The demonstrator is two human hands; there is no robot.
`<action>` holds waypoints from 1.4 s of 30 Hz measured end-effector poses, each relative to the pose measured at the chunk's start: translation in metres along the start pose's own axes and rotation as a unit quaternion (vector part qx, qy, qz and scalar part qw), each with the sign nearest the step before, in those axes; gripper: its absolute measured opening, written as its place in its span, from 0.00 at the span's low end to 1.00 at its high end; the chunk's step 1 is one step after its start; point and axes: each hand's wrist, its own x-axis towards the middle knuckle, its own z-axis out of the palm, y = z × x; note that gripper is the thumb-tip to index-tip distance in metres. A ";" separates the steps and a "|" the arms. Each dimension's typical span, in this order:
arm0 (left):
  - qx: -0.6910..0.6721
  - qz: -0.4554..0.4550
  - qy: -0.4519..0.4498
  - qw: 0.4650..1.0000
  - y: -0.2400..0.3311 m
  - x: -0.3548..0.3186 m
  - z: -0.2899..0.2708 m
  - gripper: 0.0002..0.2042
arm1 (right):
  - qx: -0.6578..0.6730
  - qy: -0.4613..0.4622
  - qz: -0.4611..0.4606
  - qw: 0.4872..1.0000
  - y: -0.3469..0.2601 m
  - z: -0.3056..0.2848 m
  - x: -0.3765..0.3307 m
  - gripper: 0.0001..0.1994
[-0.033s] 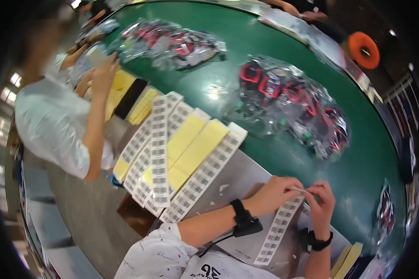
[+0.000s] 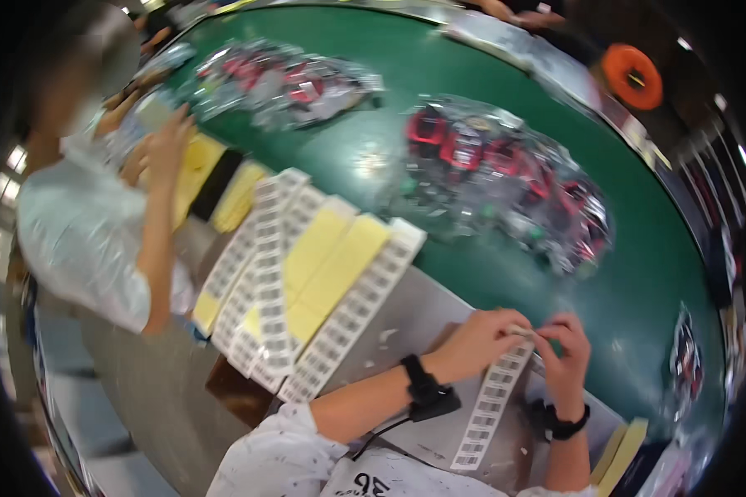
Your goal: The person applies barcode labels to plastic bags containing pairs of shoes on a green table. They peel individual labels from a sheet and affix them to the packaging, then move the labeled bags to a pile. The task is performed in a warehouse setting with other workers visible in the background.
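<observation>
My left hand (image 2: 491,335) pinches the far end of a strip of barcode labels (image 2: 482,414), which hangs down toward me over a grey metal surface. Close beside it, my right hand (image 2: 564,348) is closed too, its thumb and forefinger meeting at that same end of the strip. The fingers hide exactly what is between the fingertips. To the left of my forearm lie several more label strips (image 2: 352,331) and yellow backing strips (image 2: 340,273), side by side, with one loose label strip (image 2: 269,273) lying across them.
Bagged red-and-black items (image 2: 506,166) lie on the green table (image 2: 348,149), with another bagged pile (image 2: 282,83) farther left. A co-worker (image 2: 91,224) stands at my left by yellow stacks (image 2: 240,195). An orange ring (image 2: 632,76) is at the far right; yellow strips (image 2: 622,455) sit near my right wrist.
The whole view has shifted slightly, moving the table and its piles a little left. Both hands stay pinched at the end of the label strip.
</observation>
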 end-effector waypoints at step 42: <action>-0.070 -0.120 0.070 0.988 0.000 0.001 0.009 0.09 | 0.567 0.323 0.404 0.641 0.212 -0.054 0.177 0.12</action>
